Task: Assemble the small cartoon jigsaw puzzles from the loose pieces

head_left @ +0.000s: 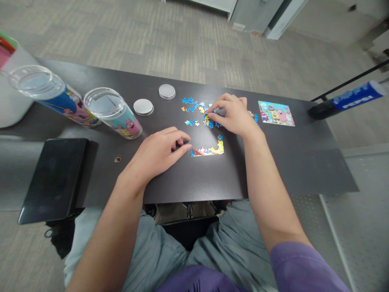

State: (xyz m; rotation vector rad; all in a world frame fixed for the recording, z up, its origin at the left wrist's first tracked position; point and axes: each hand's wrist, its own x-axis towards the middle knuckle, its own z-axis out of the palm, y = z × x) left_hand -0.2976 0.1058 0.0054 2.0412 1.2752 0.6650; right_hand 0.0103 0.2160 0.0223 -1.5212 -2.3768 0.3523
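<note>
A partly joined jigsaw puzzle (208, 151) lies on the dark table, its bottom row and lower right side forming an L. My left hand (161, 151) rests at its left end, fingers loosely bent and apart, with the thumb tip by the corner. Beyond the joined strip, loose puzzle pieces (191, 108) are scattered in blue, yellow and pink. My right hand (231, 112) reaches over them and covers some. Its thumb and forefinger come together at a puzzle piece (208, 118), mostly hidden by the fingers.
A cartoon picture card (276, 113) lies to the right, near a Pepsi bottle (349, 99). On the left stand two clear-lidded cartoon canisters (117, 117), with round lids (143, 107) nearby. A black tablet (56, 178) overhangs the table's front edge. A white container (15, 89) stands far left.
</note>
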